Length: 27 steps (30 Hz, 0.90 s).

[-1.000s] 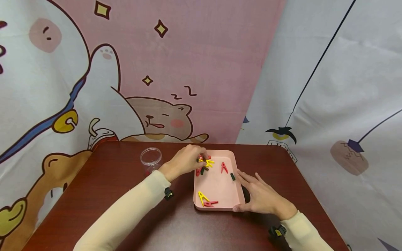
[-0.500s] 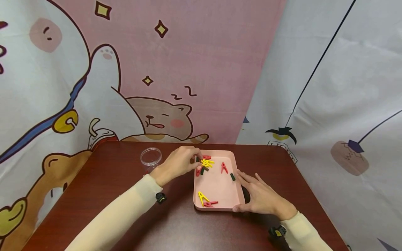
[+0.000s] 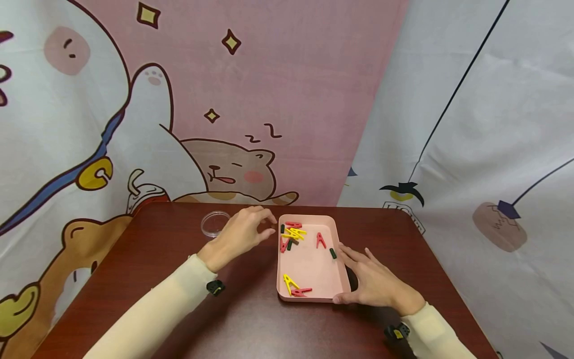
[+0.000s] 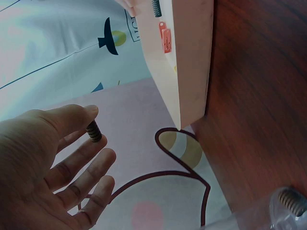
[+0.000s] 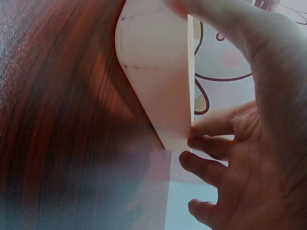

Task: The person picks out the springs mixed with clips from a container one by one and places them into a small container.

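A dark ridged spring [image 4: 94, 132] is pinched between the thumb and index finger of my left hand [image 3: 240, 232]; the other fingers spread loosely. That hand is just left of a pink tray [image 3: 311, 267], over the table. My right hand [image 3: 369, 276] rests against the tray's right side, thumb at the near corner and fingers along the rim. In the tray lie red clothespin-like clips [image 3: 320, 241], yellow clips [image 3: 295, 233] and several short dark springs [image 3: 333, 253]. Another yellow clip [image 3: 289, 283] lies by a red one at the near left corner.
A clear round jar [image 3: 211, 225] stands left of the tray, partly hidden behind my left hand. The left wrist view shows a coiled spring [image 4: 290, 201] inside it. Beneath is a dark reddish-brown table [image 3: 251, 319], with a printed cartoon cloth [image 3: 305, 99] hanging behind.
My left hand has drawn back from the tray's far left corner toward the jar, carrying the spring. The right hand and tray have stayed in place.
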Each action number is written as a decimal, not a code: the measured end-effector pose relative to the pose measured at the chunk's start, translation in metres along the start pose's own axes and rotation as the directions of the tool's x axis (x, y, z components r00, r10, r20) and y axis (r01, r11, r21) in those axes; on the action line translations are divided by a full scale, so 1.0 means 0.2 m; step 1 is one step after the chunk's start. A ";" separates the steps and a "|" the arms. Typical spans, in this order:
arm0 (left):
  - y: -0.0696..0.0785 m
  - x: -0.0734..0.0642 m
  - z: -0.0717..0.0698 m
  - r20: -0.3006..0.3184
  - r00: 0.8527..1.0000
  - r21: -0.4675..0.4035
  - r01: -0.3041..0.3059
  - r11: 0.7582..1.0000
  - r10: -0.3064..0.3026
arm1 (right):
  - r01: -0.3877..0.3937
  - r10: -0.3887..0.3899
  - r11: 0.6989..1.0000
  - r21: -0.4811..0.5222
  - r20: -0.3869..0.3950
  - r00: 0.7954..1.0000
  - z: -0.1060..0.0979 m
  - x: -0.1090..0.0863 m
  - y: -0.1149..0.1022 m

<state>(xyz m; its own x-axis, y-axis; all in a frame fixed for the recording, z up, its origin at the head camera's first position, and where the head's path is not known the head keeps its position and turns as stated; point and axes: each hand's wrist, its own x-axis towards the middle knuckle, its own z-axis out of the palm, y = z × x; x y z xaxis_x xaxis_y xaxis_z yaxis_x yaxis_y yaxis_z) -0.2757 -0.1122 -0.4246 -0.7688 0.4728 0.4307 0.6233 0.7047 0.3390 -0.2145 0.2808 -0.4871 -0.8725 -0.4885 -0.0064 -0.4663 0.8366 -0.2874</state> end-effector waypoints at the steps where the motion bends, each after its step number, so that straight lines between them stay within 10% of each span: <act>1: -0.01 -0.01 -0.01 -0.011 1.000 0.009 0.001 1.000 -0.001 | 0.001 -0.001 1.000 0.000 -0.001 1.000 0.00 0.00 0.00; 27: -0.25 -0.22 -0.28 -0.118 0.988 0.064 0.111 0.992 -0.103 | -0.005 0.005 1.000 0.018 0.003 1.000 0.01 -0.01 0.01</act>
<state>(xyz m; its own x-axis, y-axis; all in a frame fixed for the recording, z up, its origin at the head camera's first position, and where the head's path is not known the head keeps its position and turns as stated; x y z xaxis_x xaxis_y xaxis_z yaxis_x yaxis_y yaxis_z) -0.2647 -0.1979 -0.4140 -0.8067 0.3317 0.4892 0.5233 0.7855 0.3304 -0.2137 0.2823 -0.4885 -0.8746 -0.4848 -0.0110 -0.4588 0.8346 -0.3050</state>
